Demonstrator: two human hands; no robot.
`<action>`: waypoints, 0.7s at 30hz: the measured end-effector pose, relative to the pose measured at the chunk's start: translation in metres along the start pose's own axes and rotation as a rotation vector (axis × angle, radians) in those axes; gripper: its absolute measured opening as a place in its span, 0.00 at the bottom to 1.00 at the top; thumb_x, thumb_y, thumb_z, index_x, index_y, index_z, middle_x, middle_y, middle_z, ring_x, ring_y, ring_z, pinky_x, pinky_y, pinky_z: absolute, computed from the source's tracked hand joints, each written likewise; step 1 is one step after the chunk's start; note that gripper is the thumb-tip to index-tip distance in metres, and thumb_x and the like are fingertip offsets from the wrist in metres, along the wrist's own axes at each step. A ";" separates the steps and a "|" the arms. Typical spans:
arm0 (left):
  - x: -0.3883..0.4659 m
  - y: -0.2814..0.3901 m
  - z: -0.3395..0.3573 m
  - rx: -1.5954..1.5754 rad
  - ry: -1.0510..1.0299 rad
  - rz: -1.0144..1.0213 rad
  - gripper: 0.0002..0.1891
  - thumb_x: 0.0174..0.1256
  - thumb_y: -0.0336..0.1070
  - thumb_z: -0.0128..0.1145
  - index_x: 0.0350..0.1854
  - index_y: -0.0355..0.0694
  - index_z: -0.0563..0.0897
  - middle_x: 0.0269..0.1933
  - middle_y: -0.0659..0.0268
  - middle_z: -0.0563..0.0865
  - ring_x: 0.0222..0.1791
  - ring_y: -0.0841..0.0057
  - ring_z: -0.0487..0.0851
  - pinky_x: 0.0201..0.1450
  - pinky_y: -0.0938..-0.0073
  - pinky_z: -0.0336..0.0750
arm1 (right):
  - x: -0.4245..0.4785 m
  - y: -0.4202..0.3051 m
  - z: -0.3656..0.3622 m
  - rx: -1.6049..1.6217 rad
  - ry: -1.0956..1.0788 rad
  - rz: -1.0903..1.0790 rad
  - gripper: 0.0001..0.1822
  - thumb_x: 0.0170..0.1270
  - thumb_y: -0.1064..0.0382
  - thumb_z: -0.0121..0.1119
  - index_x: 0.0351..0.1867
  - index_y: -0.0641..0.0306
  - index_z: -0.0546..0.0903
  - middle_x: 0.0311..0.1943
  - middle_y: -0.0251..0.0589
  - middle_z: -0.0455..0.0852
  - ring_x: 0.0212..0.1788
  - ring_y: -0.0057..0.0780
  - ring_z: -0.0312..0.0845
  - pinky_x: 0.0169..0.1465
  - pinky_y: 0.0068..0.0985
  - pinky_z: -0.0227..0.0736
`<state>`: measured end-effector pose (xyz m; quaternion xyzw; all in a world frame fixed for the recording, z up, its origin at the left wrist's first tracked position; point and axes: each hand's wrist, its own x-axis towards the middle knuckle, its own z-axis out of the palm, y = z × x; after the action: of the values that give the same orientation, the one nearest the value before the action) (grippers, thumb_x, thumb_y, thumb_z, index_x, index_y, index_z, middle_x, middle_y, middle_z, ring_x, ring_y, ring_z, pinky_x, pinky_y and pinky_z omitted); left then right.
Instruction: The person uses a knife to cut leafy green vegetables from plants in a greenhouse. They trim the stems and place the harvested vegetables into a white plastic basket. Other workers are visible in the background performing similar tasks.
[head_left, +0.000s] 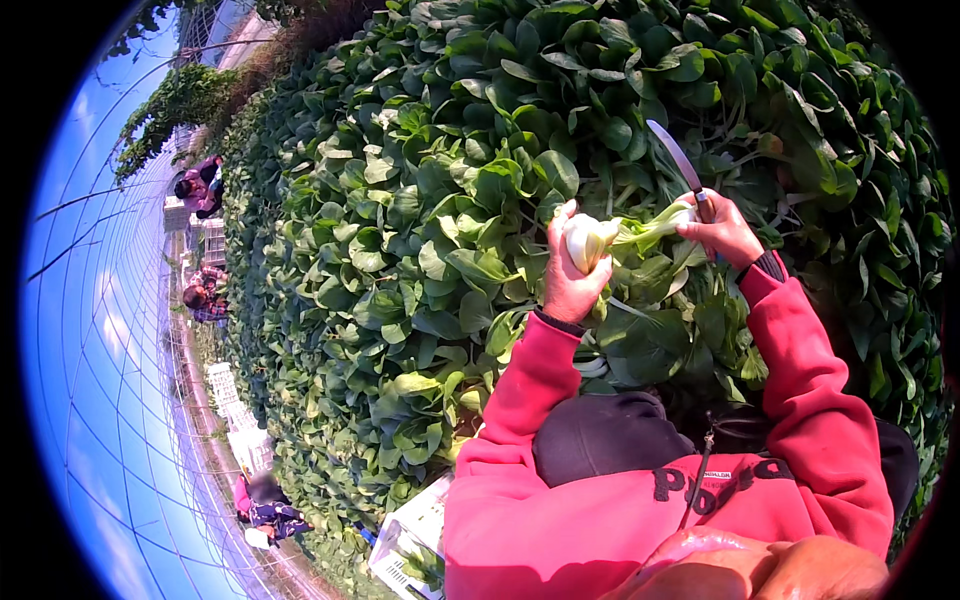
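Observation:
Closed around the pale base of a leafy green, which looks like bok choy (587, 244), is my left hand (574, 274). My right hand (720, 225) grips the wooden handle of a curved knife (677, 154), its blade pointing up and away from me. Between the fingers of that same hand are pale green stalks (656, 225) that stretch towards the plant in my left hand. Loose cut leaves and stems (645, 322) lie below both hands, in front of my knees. Part of the knife handle is hidden by my right fingers.
Dense leafy greens (337, 247) surround me. A white plastic crate (412, 536) holding greens stands beside me at lower left. Farther left are stacked white crates (244, 427), a person bending (274, 514), a person in plaid (206, 294), another person in pink (199, 187), and curved frame wires.

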<state>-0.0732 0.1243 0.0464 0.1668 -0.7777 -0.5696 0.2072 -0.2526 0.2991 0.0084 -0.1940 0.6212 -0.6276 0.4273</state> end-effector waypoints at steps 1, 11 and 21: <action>-0.003 -0.017 0.001 -0.087 -0.039 -0.080 0.43 0.47 0.19 0.61 0.68 0.40 0.55 0.60 0.58 0.66 0.59 0.71 0.70 0.62 0.72 0.67 | -0.003 -0.003 0.009 0.028 -0.066 0.013 0.20 0.52 0.63 0.70 0.45 0.64 0.76 0.26 0.30 0.79 0.18 0.13 0.68 0.17 0.13 0.60; -0.014 -0.033 0.013 -0.314 -0.317 -0.220 0.46 0.44 0.29 0.72 0.67 0.39 0.58 0.62 0.61 0.67 0.61 0.72 0.68 0.65 0.70 0.62 | -0.017 -0.013 0.037 -0.007 -0.266 0.163 0.25 0.45 0.61 0.72 0.43 0.67 0.74 0.22 0.31 0.76 0.17 0.16 0.70 0.19 0.15 0.64; -0.020 -0.052 0.027 -0.549 -0.303 -0.446 0.45 0.42 0.23 0.72 0.65 0.43 0.60 0.55 0.66 0.73 0.55 0.76 0.74 0.58 0.73 0.71 | -0.014 -0.024 0.021 -0.286 -0.385 0.216 0.21 0.50 0.59 0.70 0.44 0.64 0.77 0.26 0.31 0.78 0.24 0.15 0.73 0.23 0.17 0.66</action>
<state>-0.0687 0.1408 -0.0132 0.1840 -0.5625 -0.8060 -0.0019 -0.2352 0.2940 0.0383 -0.3009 0.6279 -0.4357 0.5704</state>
